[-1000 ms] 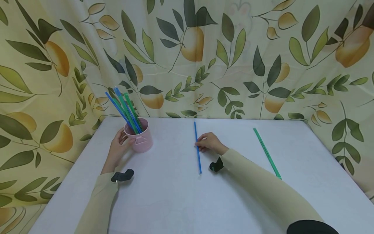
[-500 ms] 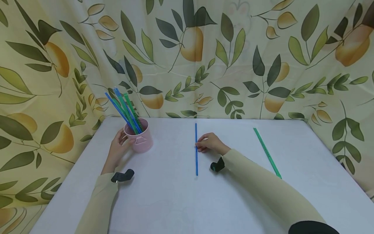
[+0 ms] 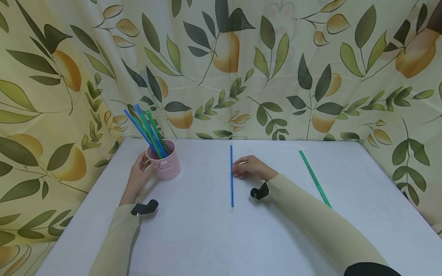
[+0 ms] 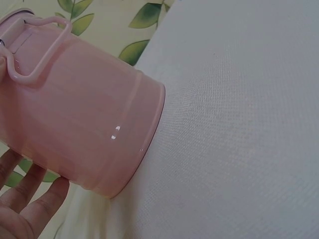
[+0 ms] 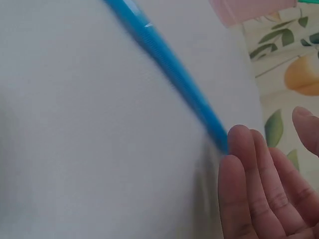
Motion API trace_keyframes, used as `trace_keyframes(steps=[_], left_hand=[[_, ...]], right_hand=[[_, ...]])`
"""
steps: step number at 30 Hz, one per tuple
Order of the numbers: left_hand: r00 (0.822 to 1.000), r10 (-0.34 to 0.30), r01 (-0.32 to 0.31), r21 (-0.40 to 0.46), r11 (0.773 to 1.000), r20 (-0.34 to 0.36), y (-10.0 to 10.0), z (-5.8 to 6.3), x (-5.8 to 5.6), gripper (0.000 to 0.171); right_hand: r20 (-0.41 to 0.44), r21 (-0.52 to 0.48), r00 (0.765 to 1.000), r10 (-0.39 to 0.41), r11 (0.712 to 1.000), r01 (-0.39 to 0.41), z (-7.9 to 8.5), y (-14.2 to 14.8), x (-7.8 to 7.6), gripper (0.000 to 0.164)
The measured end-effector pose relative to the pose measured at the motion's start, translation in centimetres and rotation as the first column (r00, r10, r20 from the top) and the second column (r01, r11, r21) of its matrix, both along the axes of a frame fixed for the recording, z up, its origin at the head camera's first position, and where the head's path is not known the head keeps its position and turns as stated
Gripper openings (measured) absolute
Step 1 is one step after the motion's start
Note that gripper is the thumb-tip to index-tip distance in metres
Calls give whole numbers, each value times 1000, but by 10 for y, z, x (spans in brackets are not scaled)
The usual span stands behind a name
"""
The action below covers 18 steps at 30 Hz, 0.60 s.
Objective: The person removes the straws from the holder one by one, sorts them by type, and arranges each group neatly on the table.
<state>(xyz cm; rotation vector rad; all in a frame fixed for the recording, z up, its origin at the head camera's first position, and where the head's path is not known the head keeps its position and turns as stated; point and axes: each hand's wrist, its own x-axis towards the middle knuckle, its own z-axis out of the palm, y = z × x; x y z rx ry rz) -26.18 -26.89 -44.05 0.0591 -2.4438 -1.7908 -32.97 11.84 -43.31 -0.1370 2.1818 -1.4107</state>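
Note:
On the left of the head view, my left hand point(image 3: 138, 176) grips the side of a pink pail point(image 3: 170, 168). Its thumb lies by the small handle point(image 4: 47, 55) and its fingers point(image 4: 47, 204) curl along the other side, in the left wrist view. Several blue and green straws point(image 3: 147, 132) stand slanted in the pail. A single blue straw point(image 3: 232, 193) lies lengthwise at mid-table. My right hand point(image 3: 253, 167) is just right of it, fingertips at the straw. The right wrist view shows those fingers point(image 5: 259, 194) straight, the thumb point(image 5: 306, 129) held apart from them.
A green straw point(image 3: 313, 176) lies slanted on the white table point(image 3: 193, 237), beyond the right forearm, which hides its near end. Behind the table hangs a curtain point(image 3: 221, 103) printed with leaves and fruit.
The blue straw has turned slightly, from tilted to nearly straight. My right hand has let go of it and drawn a little to the right. The left hand and pail have stayed still.

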Motion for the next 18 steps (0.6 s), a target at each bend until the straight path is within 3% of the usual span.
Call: trace_keyframes(steps=[8, 15, 18], left_hand=[[999, 2, -2, -10, 1000, 32, 0, 3, 2, 83], [998, -10, 9, 20, 1000, 55, 7, 18, 12, 81], [999, -9, 8, 18, 1000, 45, 7, 18, 11, 81]], right_hand=[[-189, -155, 980, 69, 983, -100, 23, -8, -7, 38], [-377, -183, 922, 90, 968, -170, 47, -22, -12, 29], [-424, -172, 901, 92, 968, -180, 59, -31, -14, 28]])
